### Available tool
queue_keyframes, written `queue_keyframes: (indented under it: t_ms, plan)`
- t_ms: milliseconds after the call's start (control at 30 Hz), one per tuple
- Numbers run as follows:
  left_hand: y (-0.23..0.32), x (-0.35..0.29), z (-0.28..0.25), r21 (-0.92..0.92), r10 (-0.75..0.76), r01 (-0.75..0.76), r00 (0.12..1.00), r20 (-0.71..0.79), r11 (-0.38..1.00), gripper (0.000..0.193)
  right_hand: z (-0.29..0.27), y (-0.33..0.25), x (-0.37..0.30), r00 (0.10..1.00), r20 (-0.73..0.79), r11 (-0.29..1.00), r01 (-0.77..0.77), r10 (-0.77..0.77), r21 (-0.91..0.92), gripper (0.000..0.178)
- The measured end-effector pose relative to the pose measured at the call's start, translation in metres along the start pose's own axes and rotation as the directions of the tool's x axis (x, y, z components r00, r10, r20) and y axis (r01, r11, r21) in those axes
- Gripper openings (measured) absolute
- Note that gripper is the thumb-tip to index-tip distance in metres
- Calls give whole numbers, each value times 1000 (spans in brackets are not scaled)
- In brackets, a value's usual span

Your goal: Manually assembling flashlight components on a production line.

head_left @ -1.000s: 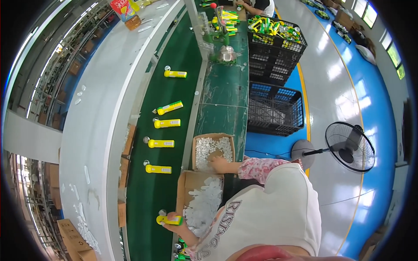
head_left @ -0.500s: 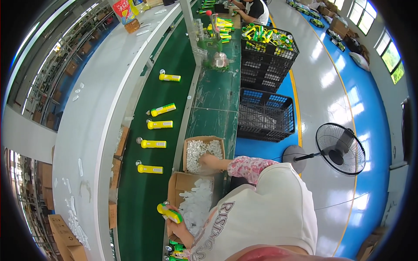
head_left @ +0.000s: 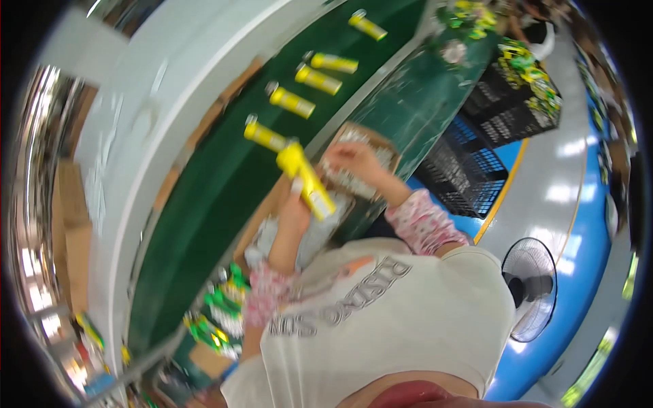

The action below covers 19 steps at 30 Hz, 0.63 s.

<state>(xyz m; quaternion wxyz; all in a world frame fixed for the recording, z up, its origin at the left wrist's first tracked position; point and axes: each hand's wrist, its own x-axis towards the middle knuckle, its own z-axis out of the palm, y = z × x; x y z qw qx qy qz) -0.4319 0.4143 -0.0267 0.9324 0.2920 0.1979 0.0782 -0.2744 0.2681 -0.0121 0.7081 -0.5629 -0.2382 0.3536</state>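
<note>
My left hand [head_left: 295, 207] is closed around a yellow tube-shaped item [head_left: 309, 185], held tilted above a carton of clear-white flat pieces [head_left: 269, 238]. Just right of it, my right hand [head_left: 357, 160] hovers over a smaller cardboard box [head_left: 384, 147] of small white parts. Its fingers are drawn together near the upper end of the held tube; anything in them is too small and blurred to make out. Several similar yellow tubes [head_left: 291, 100], each with a shiny round piece at one end, lie in a row on the green belt [head_left: 197, 217].
Black plastic crates [head_left: 466, 163] stand beyond the bench on the right, the farther ones filled with yellow-green items. A floor fan [head_left: 530, 289] is at right. Green-and-yellow items [head_left: 221, 306] are heaped at lower left. Another person [head_left: 542, 41] sits far back.
The view has swung round. My right hand has lifted out of the small white parts and come close to the yellow tube; my left hand has raised that tube toward it.
</note>
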Motion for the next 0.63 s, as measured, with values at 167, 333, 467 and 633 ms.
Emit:
queue_keyframes:
  t_ms: [167, 333, 467, 633]
  plan:
    - [28, -20, 77, 306, 235, -210, 971, -44, 929, 39, 36, -58, -5, 999, 8, 999, 44, -44, -12, 11]
    - [27, -25, 68, 499, 324, -308, 944, 58, 810, 39, 46, -57, -5, 976, 72, 961, 215, -206, -173, 12]
    - [20, -22, 45, 629, 299, -304, 947, 118, 715, 39, 51, -62, -9, 896, 59, 797, 419, -440, -434, 12]
    - [15, 30, 57, 598, 411, -542, 840, 355, 591, 53, 24, -75, 12, 794, 56, 688, 557, -605, -466, 8]
